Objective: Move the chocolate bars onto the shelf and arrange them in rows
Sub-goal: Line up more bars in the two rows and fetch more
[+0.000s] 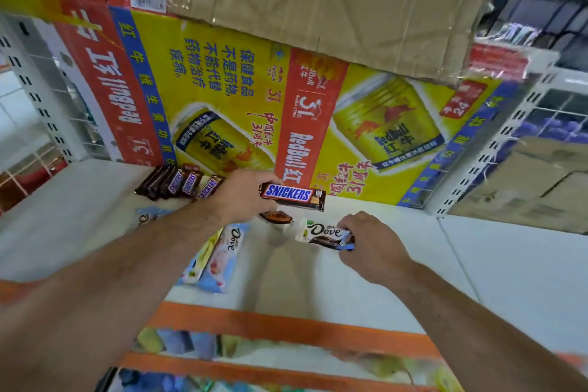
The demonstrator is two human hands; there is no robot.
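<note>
Hovering near the back edge of the shelf (477,264), a Snickers bar (291,194) is pinched at its left end by the curled fingers of the left hand (241,194). A Dove bar (321,232) is pinched at its right end by the fingers of the right hand (372,242), over the shelf's middle. A Snickers row (178,183) is lined along the back edge against a carton (222,89). More Dove bars (219,254) are laid nearer the front edge, beneath the left forearm.
</note>
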